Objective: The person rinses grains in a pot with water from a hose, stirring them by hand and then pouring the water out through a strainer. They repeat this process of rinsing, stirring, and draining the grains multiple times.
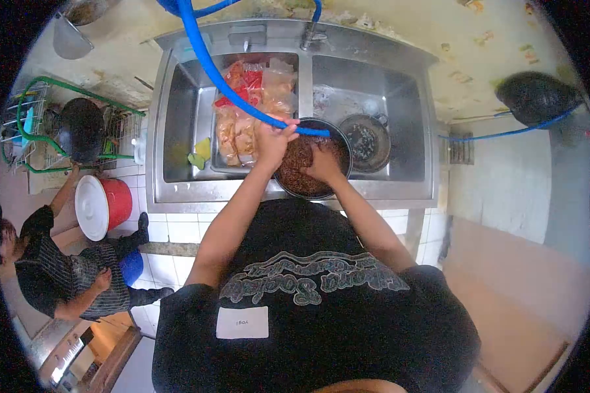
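My left hand (275, 139) is closed around a blue hose (233, 98) near its end. The hose's mouth lies over a round dark-rimmed pot (349, 156) at the front of the sink divider. Brown, grain-like contents (294, 173) fill much of the pot; their exact kind I cannot make out. My right hand (324, 165) reaches down into the pot, its fingertips hidden among the grains. Behind the pot, a round dark pan (372, 145) with wet, pale specks inside rests in the right basin. Whether water runs from the hose is not clear.
Clear plastic packets (237, 134) with orange-brown contents fill a metal tray in the left basin of the steel sink (200, 187). Beside them is a yellow-green sponge (202, 152). At left, a co-worker (78, 278) sits near a red bucket (118, 200) and a dish rack (39, 147).
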{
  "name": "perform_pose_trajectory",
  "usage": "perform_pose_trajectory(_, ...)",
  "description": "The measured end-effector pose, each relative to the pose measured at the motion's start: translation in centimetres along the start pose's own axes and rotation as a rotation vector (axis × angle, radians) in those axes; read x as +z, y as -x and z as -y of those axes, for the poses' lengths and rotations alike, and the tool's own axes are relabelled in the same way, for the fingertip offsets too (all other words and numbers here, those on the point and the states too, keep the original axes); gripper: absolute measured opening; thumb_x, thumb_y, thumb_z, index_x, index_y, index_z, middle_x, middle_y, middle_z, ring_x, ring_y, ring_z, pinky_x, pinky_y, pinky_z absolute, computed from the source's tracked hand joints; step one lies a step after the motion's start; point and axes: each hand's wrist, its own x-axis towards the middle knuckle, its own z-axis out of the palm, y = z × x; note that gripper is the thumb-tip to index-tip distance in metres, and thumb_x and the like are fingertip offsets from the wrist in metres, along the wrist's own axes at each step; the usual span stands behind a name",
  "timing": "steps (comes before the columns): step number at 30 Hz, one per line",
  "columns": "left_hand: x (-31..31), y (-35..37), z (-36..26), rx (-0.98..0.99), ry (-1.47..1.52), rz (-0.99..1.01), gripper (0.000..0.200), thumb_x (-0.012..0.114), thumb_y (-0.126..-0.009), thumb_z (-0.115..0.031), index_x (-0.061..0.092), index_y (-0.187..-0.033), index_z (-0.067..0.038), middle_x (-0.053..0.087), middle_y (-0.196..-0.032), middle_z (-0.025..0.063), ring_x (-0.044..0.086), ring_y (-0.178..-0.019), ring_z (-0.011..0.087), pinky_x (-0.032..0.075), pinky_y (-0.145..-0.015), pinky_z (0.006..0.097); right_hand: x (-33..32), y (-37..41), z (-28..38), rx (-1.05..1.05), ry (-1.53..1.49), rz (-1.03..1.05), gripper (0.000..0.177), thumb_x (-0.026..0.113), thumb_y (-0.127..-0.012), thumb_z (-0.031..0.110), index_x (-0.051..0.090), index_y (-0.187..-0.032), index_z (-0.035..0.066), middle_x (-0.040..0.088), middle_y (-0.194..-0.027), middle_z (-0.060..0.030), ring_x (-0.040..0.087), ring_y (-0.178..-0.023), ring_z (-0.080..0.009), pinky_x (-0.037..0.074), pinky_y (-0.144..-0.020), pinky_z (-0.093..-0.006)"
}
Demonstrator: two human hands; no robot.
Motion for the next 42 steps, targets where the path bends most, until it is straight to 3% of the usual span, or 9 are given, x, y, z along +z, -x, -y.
perform_pose_trajectory(9,-1.3,1.1,-2.1,-0.099,0.013,0.364,0.031,0.057,-0.078,0.015,0.041,-0.089,-0.009,0.06,-0.095,0.0124,0.063,-0.097,0.0256,0.059,-0.071,0.034,2.4,1.5,-1.9,-0.204,0.087,-0.206,0.081,0.075,-0.065,0.033,0.04,-0.133,0.006,0.041,-0.134,-0.0249,0.041,-0.121,-0.0452,0.039,-0.098,-0.0502)
perform_pose_trajectory(16,-5.6,1.4,-5.9,-0.018,-0.165,0.282,0.031,0.061,-0.074,0.015,0.044,-0.087,-0.007,0.061,-0.097,0.014,0.063,-0.096,0.0243,0.058,-0.07,0.0314,-1.6,-0.1,0.9,-0.048,0.16,0.031,0.069,0.071,-0.065,0.022,0.045,-0.128,0.007,0.052,-0.121,-0.021,0.056,-0.105,-0.0389,0.05,-0.086,-0.0439)
perform_pose_trajectory(23,-7.1,4.2,-6.9,0.1,-0.313,0.292,0.033,0.068,-0.067,0.016,0.047,-0.084,-0.004,0.062,-0.092,0.0113,0.063,-0.09,0.0206,0.055,-0.075,0.0317,-3.3,-1.1,1.1,-0.555,-0.004,-0.101,0.063,0.067,-0.065,0.008,0.049,-0.126,0.009,0.048,-0.127,-0.022,0.051,-0.11,-0.0399,0.043,-0.094,-0.0419)
perform_pose_trajectory(27,-7.3,6.4,-7.9,0.061,-0.402,0.253,0.033,0.069,-0.065,0.015,0.05,-0.085,-0.003,0.062,-0.09,0.0103,0.063,-0.087,0.0189,0.055,-0.074,0.0298,-2.6,-0.8,4.3,-0.462,0.358,0.003,0.094,0.078,-0.055,0.052,0.042,-0.133,0.016,0.034,-0.14,-0.0187,0.031,-0.131,-0.0372,0.026,-0.1,-0.0638)
perform_pose_trajectory(30,-8.1,7.8,-7.0,0.032,-0.499,0.199,0.032,0.071,-0.065,0.014,0.053,-0.084,-0.003,0.064,-0.089,0.01,0.064,-0.083,0.0178,0.055,-0.072,0.0293,-0.5,-0.8,5.6,-0.316,0.34,-0.032,0.087,0.076,-0.06,0.051,0.042,-0.134,0.018,0.028,-0.145,-0.019,0.026,-0.133,-0.0396,0.025,-0.101,-0.0641)
perform_pose_trajectory(32,-8.5,8.7,-6.1,0.18,-0.529,0.209,0.03,0.074,-0.064,0.01,0.053,-0.082,-0.004,0.065,-0.086,0.0081,0.064,-0.082,0.0162,0.053,-0.071,0.0291,0.9,-2.6,5.0,-0.357,0.428,-0.208,0.079,0.073,-0.066,0.047,0.045,-0.131,0.012,0.044,-0.134,-0.0208,0.043,-0.124,-0.0385,0.037,-0.096,-0.0576)
perform_pose_trajectory(35,-8.8,9.4,-5.5,0.275,-0.56,0.18,0.029,0.076,-0.063,0.007,0.054,-0.08,-0.004,0.066,-0.085,0.008,0.063,-0.081,0.0166,0.051,-0.073,0.0305,-1.0,-3.9,5.7,-0.19,0.292,0.187,0.061,0.066,-0.073,0.035,0.05,-0.125,0.01,0.059,-0.11,-0.0221,0.059,-0.101,-0.036,0.048,-0.083,-0.0495)
perform_pose_trajectory(37,-9.0,10.1,-5.2,0.296,-0.528,0.143,0.026,0.077,-0.064,0.004,0.055,-0.078,-0.003,0.066,-0.085,0.0091,0.063,-0.081,0.018,0.05,-0.076,0.0317,-0.6,-4.1,4.3,-0.125,0.118,-0.052,0.056,0.064,-0.072,0.023,0.05,-0.124,0.007,0.064,-0.098,-0.021,0.064,-0.084,-0.0371,0.052,-0.077,-0.044)
perform_pose_trajectory(42,-8.8,11.1,-5.0,0.294,-0.559,0.088,0.025,0.077,-0.065,0.003,0.056,-0.077,-0.003,0.065,-0.083,0.0086,0.062,-0.082,0.0179,0.05,-0.076,0.0313,0.2,-3.7,0.8,-0.378,0.0,-0.017,0.062,0.067,-0.067,0.008,0.047,-0.126,0.01,0.057,-0.115,-0.0236,0.055,-0.105,-0.0388,0.047,-0.087,-0.0469)
